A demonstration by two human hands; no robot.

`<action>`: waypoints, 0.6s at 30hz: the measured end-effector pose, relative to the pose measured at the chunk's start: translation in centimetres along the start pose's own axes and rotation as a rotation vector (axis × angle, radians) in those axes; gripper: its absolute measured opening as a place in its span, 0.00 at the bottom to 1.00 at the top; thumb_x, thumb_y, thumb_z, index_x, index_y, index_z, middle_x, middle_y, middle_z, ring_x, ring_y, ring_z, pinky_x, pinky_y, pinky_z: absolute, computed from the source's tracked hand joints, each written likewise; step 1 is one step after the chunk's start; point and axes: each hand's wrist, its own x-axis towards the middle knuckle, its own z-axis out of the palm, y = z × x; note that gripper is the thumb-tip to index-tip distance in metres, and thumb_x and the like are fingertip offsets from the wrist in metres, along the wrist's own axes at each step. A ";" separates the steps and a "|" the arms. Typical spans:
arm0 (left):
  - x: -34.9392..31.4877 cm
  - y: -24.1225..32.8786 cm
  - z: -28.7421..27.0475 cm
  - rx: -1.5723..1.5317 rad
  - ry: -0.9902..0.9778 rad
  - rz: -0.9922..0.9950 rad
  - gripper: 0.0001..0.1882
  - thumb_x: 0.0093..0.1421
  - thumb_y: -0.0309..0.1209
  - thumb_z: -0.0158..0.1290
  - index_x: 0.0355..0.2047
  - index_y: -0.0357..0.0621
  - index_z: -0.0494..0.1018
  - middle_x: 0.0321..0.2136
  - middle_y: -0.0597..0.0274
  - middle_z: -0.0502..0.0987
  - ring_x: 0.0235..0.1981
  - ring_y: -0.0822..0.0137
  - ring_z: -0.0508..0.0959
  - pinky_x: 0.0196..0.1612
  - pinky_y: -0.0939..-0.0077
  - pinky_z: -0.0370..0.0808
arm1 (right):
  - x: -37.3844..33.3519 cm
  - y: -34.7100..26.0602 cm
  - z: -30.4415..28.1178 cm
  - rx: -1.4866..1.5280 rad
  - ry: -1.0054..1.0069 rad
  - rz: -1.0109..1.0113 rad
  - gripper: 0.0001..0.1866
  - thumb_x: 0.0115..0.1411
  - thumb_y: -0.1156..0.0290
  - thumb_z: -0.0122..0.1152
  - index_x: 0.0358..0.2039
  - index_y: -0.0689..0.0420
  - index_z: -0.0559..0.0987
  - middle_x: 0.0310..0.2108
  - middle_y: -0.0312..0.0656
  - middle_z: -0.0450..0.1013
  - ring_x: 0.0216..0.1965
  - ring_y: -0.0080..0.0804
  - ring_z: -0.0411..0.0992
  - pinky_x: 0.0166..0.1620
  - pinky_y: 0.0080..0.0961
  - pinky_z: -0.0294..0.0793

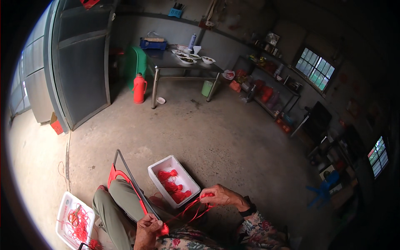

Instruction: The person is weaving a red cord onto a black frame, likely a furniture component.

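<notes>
A dark bent metal bar with a flat red band along it slants across my lap. My left hand is closed around its near end, where a red tuft of cord shows beside the thumb. My right hand is raised to the right, fingers pinched on red cord whose loose strands run back toward the left hand. Just beyond, a white foam box holds several red cord bundles. At lower left stands a white plastic tray with tangled red cord and scissors.
Concrete floor spreads ahead. A red thermos flask stands by a table bearing dishes of food. Nearby are a green bucket and a small bowl. Loaded shelves line the right wall; a grey door is at left.
</notes>
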 end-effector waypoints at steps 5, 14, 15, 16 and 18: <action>-1.1 0.0 0.3 0.070 -0.021 0.045 0.08 0.53 0.25 0.59 0.28 0.40 0.70 0.19 0.71 0.72 0.18 0.79 0.68 0.22 0.85 0.64 | 0.9 4.1 2.9 -0.210 0.186 -0.093 0.16 0.60 0.61 0.56 0.44 0.56 0.76 0.27 0.33 0.74 0.29 0.21 0.71 0.32 0.22 0.70; -1.3 -1.0 -1.2 0.365 0.047 -0.053 0.05 0.55 0.27 0.56 0.26 0.42 0.70 0.22 0.73 0.70 0.26 0.81 0.68 0.31 0.85 0.62 | 1.3 -3.9 11.2 0.255 -0.235 -0.079 0.11 0.55 0.68 0.65 0.37 0.60 0.79 0.26 0.30 0.74 0.30 0.12 0.68 0.32 0.15 0.69; -1.0 -0.5 -0.6 0.334 0.017 -0.060 0.07 0.56 0.28 0.57 0.26 0.43 0.70 0.22 0.76 0.68 0.26 0.81 0.66 0.29 0.85 0.61 | 1.0 -4.2 11.1 0.252 -0.237 0.022 0.11 0.54 0.70 0.66 0.37 0.60 0.78 0.25 0.31 0.73 0.28 0.12 0.67 0.31 0.15 0.69; -0.7 -0.2 -0.6 0.411 -0.035 -0.030 0.07 0.56 0.29 0.56 0.26 0.44 0.69 0.22 0.77 0.67 0.26 0.83 0.64 0.29 0.86 0.59 | 0.8 -3.9 11.5 0.281 -0.163 -0.068 0.09 0.54 0.72 0.65 0.36 0.60 0.78 0.25 0.30 0.73 0.28 0.12 0.68 0.31 0.14 0.69; -0.2 -0.6 -0.4 0.194 -0.083 -0.022 0.08 0.59 0.32 0.55 0.31 0.43 0.70 0.23 0.77 0.67 0.26 0.82 0.65 0.29 0.86 0.60 | 0.9 -2.5 10.9 0.436 -0.221 0.000 0.06 0.57 0.73 0.62 0.33 0.62 0.77 0.28 0.32 0.74 0.29 0.13 0.69 0.33 0.14 0.70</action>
